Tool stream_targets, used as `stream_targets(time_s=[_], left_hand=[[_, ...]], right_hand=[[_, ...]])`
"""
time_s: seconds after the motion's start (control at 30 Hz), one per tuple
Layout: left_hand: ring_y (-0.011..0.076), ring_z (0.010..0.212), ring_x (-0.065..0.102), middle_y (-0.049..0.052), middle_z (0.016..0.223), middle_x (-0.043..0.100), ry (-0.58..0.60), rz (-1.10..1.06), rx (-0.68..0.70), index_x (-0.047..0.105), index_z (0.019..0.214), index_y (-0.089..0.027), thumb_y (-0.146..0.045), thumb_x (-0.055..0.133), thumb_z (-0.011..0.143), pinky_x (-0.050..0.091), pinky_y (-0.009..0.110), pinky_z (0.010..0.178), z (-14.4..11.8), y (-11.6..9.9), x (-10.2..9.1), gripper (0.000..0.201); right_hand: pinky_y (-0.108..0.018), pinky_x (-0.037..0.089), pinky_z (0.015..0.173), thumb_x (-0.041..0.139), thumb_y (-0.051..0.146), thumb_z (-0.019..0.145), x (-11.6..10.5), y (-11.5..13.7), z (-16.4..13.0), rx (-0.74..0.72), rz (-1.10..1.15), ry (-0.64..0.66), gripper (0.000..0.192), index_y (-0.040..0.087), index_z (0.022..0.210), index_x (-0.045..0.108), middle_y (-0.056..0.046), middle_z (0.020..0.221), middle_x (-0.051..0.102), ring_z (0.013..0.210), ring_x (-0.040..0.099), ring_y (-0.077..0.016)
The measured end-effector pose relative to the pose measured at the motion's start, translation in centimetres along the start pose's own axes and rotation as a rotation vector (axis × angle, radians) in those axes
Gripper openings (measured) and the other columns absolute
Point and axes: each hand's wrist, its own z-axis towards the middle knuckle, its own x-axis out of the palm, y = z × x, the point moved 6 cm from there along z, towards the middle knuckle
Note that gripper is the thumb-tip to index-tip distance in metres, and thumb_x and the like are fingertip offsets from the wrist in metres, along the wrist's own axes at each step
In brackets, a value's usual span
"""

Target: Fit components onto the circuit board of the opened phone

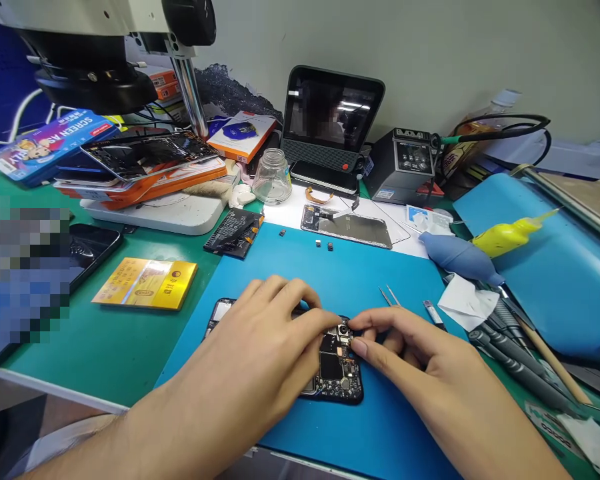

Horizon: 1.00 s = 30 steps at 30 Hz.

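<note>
An opened phone (pixel 331 365) lies on the blue mat with its circuit board and a small camera module (pixel 343 330) exposed. My left hand (pixel 275 333) reaches across the phone and covers its middle. Its fingers are bent around the body, and the index fingertip touches the board beside the camera module. My right hand (pixel 405 353) is at the phone's right edge, with thumb and index finger closed on that edge next to the module. Whether the right fingertips also grip the module cannot be made out. The left thumb is mostly hidden.
Beyond the phone, tiny parts (pixel 324 245) and a detached back panel (pixel 353 227) lie near a glass jar (pixel 273 177). Tweezers (pixel 389 295) rest right of the hands, near a blue air blower (pixel 460 257). A microscope (pixel 90 67) overhangs the left; a golden box (pixel 145 283) sits below.
</note>
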Motion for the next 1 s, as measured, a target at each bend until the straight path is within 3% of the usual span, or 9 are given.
stream_targets(time_s=[0.2, 0.43, 1.0], left_hand=[[0.0234, 0.112, 0.052, 0.0, 0.124, 0.062, -0.002, -0.002, -0.01, 0.067, 0.125, -0.031, -0.018, 0.047, 0.114, 0.041, 0.042, 0.091, 0.2, 0.1, 0.0, 0.026], [0.0238, 0.112, 0.053, 0.001, 0.123, 0.064, -0.037, -0.007, 0.015, 0.066, 0.128, -0.03, -0.02, 0.048, 0.114, 0.042, 0.043, 0.092, 0.1, 0.1, 0.0, 0.025], [0.0242, 0.112, 0.053, 0.001, 0.123, 0.063, -0.03, -0.013, 0.011, 0.066, 0.124, -0.029, -0.02, 0.047, 0.114, 0.041, 0.044, 0.092, 0.0, 0.2, 0.0, 0.023]], right_hand=[[-0.031, 0.045, 0.062, 0.06, 0.053, 0.097, 0.1, 0.2, 0.2, 0.01, -0.078, 0.09, 0.027, 0.031, 0.102, 0.074, 0.004, 0.072, 0.067, 0.066, 0.063, -0.0166], [-0.033, 0.049, 0.068, 0.057, 0.054, 0.1, -0.3, 1.0, 0.6, -0.057, -0.23, 0.146, 0.025, 0.035, 0.106, 0.072, 0.003, 0.094, 0.073, 0.078, 0.066, -0.0183], [-0.03, 0.049, 0.065, 0.058, 0.057, 0.1, 0.0, 1.0, 1.4, -0.012, -0.155, 0.227, 0.03, 0.03, 0.102, 0.072, 0.003, 0.083, 0.074, 0.075, 0.07, -0.0176]])
